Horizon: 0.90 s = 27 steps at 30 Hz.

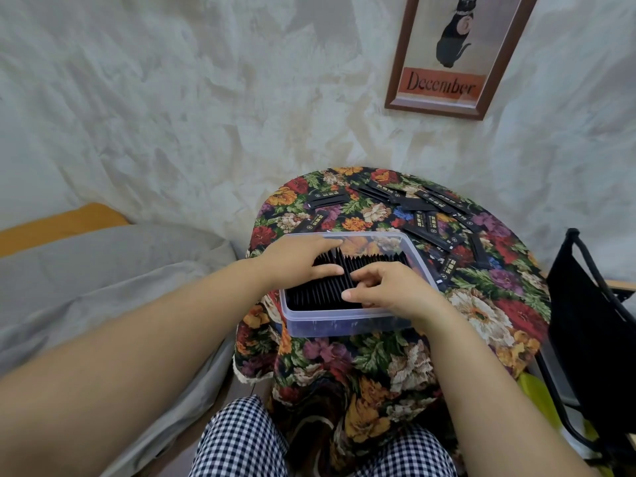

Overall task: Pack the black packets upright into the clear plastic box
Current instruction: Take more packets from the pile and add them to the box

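On the floral table [488, 304], clear plastic box [344, 326] with black packets [316, 296] upright inside. Left grip [296, 259] flat, fingers straight on their tops; right grip [389, 290] curled, pinching several. Loose packets [435, 203] beyond.

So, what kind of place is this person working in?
Probably a room in a home, perhaps a bedroom: a small table under a floral tablecloth, a framed cat picture reading December on the wall, and a grey pillow at the left.
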### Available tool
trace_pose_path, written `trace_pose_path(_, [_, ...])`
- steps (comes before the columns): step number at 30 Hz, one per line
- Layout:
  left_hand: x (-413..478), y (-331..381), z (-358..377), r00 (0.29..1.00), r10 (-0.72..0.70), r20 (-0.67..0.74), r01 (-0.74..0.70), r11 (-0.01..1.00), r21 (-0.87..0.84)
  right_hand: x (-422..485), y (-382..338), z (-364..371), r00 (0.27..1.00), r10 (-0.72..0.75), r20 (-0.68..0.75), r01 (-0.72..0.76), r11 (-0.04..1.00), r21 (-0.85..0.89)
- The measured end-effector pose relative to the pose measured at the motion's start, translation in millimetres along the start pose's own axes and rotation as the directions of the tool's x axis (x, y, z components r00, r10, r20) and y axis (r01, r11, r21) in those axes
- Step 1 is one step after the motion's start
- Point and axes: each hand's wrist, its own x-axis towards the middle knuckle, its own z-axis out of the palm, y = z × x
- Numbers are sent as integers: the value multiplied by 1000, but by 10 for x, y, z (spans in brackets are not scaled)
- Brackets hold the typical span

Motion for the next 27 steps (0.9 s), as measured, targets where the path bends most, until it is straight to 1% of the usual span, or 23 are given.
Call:
trace_pose_path(2, [-29,18,-6,999,16,-37,-15,1000,26,-5,0,-3,1000,7,-5,-7,1000,12])
trace_pose_path(5, [-117,26,-5,982,113,-149,-105,992,64,-17,7,-2,1000,13,-5,-13,1000,21])
trace_pose_path(8, [-214,20,21,971,156,-182,-145,987,73,-14,8,-2,1000,8,-7,-7,1000,12])
trace_pose_path(10, [-259,46,33,982,144,-124,-146,989,0,-4,1,-1,1000,3,-10,-3,1000,0])
trace_pose_path(11, [-268,60,43,989,138,-51,-140,990,-32,1,0,2,1000,1,-13,-1,1000,-9])
trace_pose_path(13, [-259,87,46,986,139,89,-139,990,-7,7,1,6,1000,0,-18,-1,1000,-24])
trace_pose_path(15, [-251,95,45,980,139,144,-146,989,39,3,0,8,1000,-1,-18,0,999,-35])
trace_pose_path(19, [-302,134,72,975,167,144,-180,980,87,-5,-22,1,1000,-23,-17,22,997,-67])
trace_pose_path(23, [-311,156,107,976,173,136,-179,983,36,-2,-7,-5,999,-33,-18,31,997,-77])
trace_pose_path(25, [-303,148,119,982,167,92,-168,986,-1,-7,-5,-5,999,-33,-16,31,996,-81])
trace_pose_path(27, [-307,145,130,985,170,32,-169,985,-17,-25,-5,-26,999,-47,-3,46,992,-120])
